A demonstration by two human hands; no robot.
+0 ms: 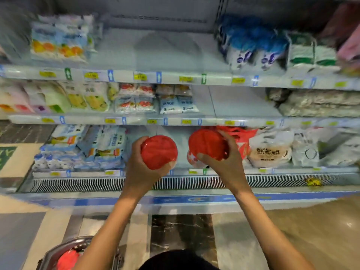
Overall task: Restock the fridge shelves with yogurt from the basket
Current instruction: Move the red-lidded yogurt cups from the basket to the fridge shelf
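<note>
Each hand holds a red-lidded yogurt tub in front of the fridge's bottom shelf (183, 172). My left hand (139, 168) grips the left tub (158, 152) from below and the side. My right hand (224, 162) grips the right tub (207, 144), fingers over its far rim and thumb on its near side. Both tubs hover above a bare gap in the bottom shelf. The basket (58, 252) sits on the floor at lower left with another red-lidded tub (67, 260) inside; my left arm hides part of it.
Blue and white packs (87, 147) fill the bottom shelf left of the gap. Red packaging (241, 135) and a round flatbread pack (269, 152) lie right of it. The middle shelf (175, 121) and top shelf (175, 77) carry more dairy packs. A vent grille (78, 184) runs along the front.
</note>
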